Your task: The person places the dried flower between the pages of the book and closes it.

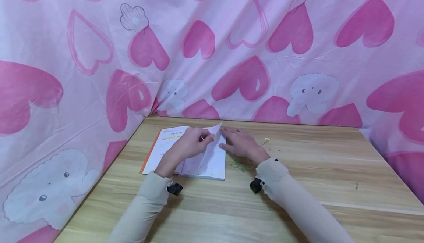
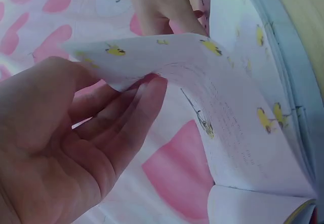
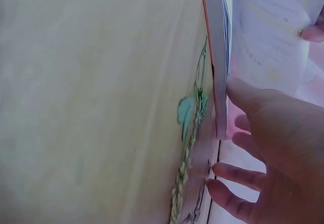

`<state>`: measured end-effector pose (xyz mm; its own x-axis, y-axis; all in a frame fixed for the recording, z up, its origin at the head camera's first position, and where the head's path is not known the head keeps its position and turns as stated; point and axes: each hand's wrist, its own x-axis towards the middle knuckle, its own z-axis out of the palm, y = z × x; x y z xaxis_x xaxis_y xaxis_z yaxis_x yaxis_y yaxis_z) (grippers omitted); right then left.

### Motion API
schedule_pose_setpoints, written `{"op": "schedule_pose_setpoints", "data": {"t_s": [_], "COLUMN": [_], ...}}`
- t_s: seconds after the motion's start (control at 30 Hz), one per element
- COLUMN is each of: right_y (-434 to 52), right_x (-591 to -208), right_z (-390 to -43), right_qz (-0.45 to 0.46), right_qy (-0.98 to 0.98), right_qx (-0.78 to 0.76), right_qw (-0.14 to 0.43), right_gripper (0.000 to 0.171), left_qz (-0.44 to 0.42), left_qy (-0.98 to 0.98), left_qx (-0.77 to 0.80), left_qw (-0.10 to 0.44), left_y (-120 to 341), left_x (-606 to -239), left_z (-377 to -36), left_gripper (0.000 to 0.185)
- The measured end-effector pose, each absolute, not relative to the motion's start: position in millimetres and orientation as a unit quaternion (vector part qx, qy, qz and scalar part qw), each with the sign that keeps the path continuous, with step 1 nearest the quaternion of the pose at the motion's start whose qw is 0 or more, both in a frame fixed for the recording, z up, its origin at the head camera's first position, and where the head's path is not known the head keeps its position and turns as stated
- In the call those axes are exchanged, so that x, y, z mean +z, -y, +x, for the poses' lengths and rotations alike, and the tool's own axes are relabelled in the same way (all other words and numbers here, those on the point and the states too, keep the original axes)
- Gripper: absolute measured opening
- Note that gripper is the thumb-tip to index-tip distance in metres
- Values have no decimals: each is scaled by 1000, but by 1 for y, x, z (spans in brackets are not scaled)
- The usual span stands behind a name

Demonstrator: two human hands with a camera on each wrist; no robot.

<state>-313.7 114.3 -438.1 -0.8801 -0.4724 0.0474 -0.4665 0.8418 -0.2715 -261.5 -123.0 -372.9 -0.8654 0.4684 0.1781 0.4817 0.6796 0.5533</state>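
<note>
We have the open book [image 1: 185,154] lying near the table's [image 1: 298,184] far left corner, one page [image 1: 213,131] lifted. Our left hand [image 1: 190,143] pinches that page between thumb and fingers, holding it arched mid-turn and not yet laid flat. Our right hand [image 1: 240,143] rests with loosely spread fingers at the book's right edge, gripping nothing. A green plant sprig [image 3: 190,133] lies just beside that edge.
</note>
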Motion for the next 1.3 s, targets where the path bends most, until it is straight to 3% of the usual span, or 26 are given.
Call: {"op": "schedule_pose_setpoints", "data": {"t_s": [0.33, 0.8, 1.03, 1.3], "right_y": [-113, -112, -114, -113], "right_x": [-436, -437, -438, -438], "right_z": [-313, -315, -315, -315], "right_qz": [-240, -241, -240, -235], "right_qy": [-961, -961, -960, -962], "right_qx": [-131, -130, -135, -132], "right_qw": [33, 39, 40, 42], "right_gripper": [66, 66, 67, 67], "left_qz": [-243, -225, -225, -213], "left_qy": [908, 909, 917, 931], "left_qx": [-341, -352, -325, -290], "left_qw": [25, 17, 44, 65], "left_y": [137, 155, 166, 190], "left_x": [-355, -334, -325, -315], "left_z": [-262, -255, -252, -247], "left_gripper": [36, 15, 8, 24]}}
